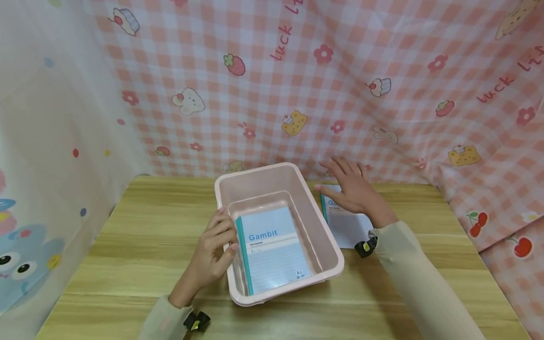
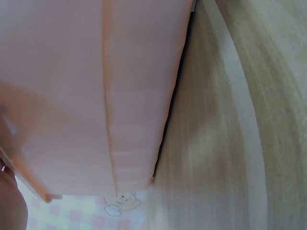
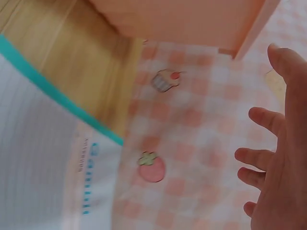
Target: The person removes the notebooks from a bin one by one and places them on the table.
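Observation:
A pale pink plastic basin (image 1: 312,208) stands on the wooden table with a blue Gambit notebook (image 1: 272,264) lying flat inside, its green spine toward the left wall. My left hand (image 1: 214,248) holds the basin's left rim, fingers bent over the edge. In the left wrist view the basin's outer wall (image 2: 57,96) fills much of the picture. My right hand (image 1: 350,189) hovers with spread fingers above a second Gambit notebook (image 1: 346,229), right of the basin and partly hidden by the hand and basin. Nothing shows in the right hand (image 3: 283,143) in its wrist view.
Behind the wood-grain table (image 1: 161,222) hangs a pink checked curtain (image 1: 263,94) with cartoon prints. A pale printed curtain (image 1: 51,141) borders the left side. Both wrists wear black straps (image 1: 365,246).

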`<move>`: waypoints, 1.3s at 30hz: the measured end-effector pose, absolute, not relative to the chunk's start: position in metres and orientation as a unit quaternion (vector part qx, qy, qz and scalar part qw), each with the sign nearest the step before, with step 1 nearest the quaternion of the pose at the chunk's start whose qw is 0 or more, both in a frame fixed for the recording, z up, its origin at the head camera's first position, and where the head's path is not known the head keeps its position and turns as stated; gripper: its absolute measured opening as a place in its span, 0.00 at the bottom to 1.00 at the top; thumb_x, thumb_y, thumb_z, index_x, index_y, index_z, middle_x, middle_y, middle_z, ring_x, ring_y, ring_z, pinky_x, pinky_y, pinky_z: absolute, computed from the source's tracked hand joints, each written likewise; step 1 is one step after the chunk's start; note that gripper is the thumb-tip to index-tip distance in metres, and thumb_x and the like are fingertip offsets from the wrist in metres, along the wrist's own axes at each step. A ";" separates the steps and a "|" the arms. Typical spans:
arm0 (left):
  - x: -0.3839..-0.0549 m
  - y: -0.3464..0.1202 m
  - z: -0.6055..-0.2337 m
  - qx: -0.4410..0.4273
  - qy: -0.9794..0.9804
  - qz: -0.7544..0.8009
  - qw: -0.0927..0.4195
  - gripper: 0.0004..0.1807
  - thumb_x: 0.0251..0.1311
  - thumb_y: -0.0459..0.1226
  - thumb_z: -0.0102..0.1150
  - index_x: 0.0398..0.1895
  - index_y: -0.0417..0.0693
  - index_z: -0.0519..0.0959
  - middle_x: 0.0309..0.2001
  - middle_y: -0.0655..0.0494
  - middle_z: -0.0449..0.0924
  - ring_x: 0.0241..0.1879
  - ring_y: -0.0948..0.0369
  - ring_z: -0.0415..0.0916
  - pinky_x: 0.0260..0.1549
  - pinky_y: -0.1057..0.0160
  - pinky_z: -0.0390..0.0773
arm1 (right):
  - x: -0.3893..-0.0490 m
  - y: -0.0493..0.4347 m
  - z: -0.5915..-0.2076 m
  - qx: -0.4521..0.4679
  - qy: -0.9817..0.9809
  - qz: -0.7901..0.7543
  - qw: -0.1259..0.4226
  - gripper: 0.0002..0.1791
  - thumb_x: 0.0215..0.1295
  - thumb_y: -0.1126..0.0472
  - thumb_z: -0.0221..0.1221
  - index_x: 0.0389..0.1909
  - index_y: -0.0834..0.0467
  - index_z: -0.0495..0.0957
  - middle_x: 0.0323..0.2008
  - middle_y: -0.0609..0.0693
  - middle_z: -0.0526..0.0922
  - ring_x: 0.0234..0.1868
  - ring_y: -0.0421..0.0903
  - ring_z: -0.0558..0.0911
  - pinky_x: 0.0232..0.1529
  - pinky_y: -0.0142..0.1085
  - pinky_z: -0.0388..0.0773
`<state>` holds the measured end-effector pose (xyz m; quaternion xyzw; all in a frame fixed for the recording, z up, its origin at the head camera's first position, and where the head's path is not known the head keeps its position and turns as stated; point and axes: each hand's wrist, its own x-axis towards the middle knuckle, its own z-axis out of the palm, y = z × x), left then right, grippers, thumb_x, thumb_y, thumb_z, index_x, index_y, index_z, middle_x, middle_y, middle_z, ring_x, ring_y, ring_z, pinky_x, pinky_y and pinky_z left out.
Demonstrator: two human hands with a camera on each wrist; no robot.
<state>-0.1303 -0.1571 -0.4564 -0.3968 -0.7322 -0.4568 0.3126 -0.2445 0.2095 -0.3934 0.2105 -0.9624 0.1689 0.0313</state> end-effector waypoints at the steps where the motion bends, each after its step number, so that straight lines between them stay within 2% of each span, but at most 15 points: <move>1: -0.130 -0.157 -0.456 -0.396 -0.733 -0.457 0.312 0.12 0.62 0.35 0.51 0.20 0.48 0.73 0.28 0.57 0.72 0.44 0.53 0.71 0.78 0.50 0.54 | -0.243 0.208 -0.390 0.213 -0.962 0.168 0.033 0.41 0.71 0.32 0.52 0.79 0.44 0.57 0.81 0.58 0.52 0.82 0.62 0.48 0.75 0.68 0.39; 6: -0.131 -0.157 -0.456 -0.395 -0.735 -0.457 0.310 0.10 0.59 0.33 0.51 0.20 0.51 0.73 0.28 0.58 0.72 0.44 0.53 0.71 0.78 0.50 0.54 | -0.238 0.199 -0.373 0.223 -0.960 0.160 0.057 0.43 0.69 0.33 0.54 0.80 0.43 0.55 0.81 0.58 0.51 0.82 0.62 0.46 0.76 0.68 0.38; 11: -0.130 -0.158 -0.458 -0.399 -0.729 -0.458 0.315 0.12 0.62 0.35 0.52 0.20 0.49 0.73 0.28 0.57 0.72 0.43 0.51 0.71 0.78 0.50 0.54 | -0.229 0.187 -0.354 0.235 -0.956 0.158 0.079 0.44 0.67 0.32 0.56 0.79 0.42 0.55 0.82 0.56 0.51 0.83 0.59 0.46 0.76 0.66 0.39; 14: -0.130 -0.159 -0.458 -0.395 -0.731 -0.460 0.313 0.11 0.60 0.34 0.52 0.20 0.48 0.74 0.29 0.56 0.73 0.44 0.50 0.71 0.78 0.51 0.54 | -0.224 0.179 -0.344 0.246 -0.953 0.157 0.085 0.45 0.66 0.32 0.57 0.80 0.42 0.55 0.82 0.54 0.49 0.83 0.58 0.46 0.76 0.66 0.39; 19: -0.129 -0.158 -0.458 -0.386 -0.738 -0.461 0.306 0.08 0.55 0.31 0.52 0.19 0.48 0.73 0.29 0.57 0.73 0.44 0.50 0.71 0.79 0.50 0.54 | -0.218 0.165 -0.328 0.261 -0.951 0.151 0.070 0.47 0.65 0.31 0.57 0.80 0.43 0.53 0.83 0.52 0.46 0.83 0.58 0.45 0.77 0.66 0.37; 24: -0.130 -0.157 -0.457 -0.387 -0.737 -0.462 0.307 0.09 0.56 0.32 0.51 0.19 0.49 0.73 0.29 0.57 0.73 0.44 0.50 0.71 0.78 0.50 0.54 | -0.213 0.145 -0.321 0.274 -0.948 0.156 0.050 0.48 0.65 0.31 0.57 0.80 0.44 0.52 0.83 0.53 0.46 0.82 0.58 0.46 0.78 0.64 0.38; 30: -0.131 -0.156 -0.457 -0.395 -0.728 -0.463 0.314 0.10 0.59 0.33 0.51 0.20 0.50 0.73 0.29 0.57 0.73 0.43 0.50 0.71 0.77 0.49 0.56 | -0.210 0.116 -0.321 0.298 -0.942 0.146 0.046 0.45 0.65 0.29 0.55 0.78 0.42 0.54 0.80 0.52 0.52 0.81 0.56 0.51 0.77 0.62 0.43; 34: -0.131 -0.156 -0.458 -0.396 -0.727 -0.464 0.315 0.10 0.60 0.35 0.51 0.20 0.51 0.73 0.29 0.56 0.73 0.43 0.50 0.71 0.77 0.48 0.55 | -0.212 0.100 -0.325 0.313 -0.940 0.131 0.045 0.46 0.65 0.28 0.54 0.79 0.39 0.52 0.78 0.53 0.57 0.79 0.56 0.55 0.77 0.60 0.48; 39: -0.131 -0.157 -0.458 -0.391 -0.732 -0.465 0.307 0.10 0.61 0.35 0.51 0.21 0.51 0.73 0.30 0.57 0.73 0.45 0.52 0.71 0.78 0.49 0.55 | -0.213 0.082 -0.332 0.303 -0.947 0.105 0.026 0.47 0.64 0.27 0.54 0.79 0.42 0.53 0.77 0.54 0.59 0.78 0.57 0.57 0.78 0.58 0.48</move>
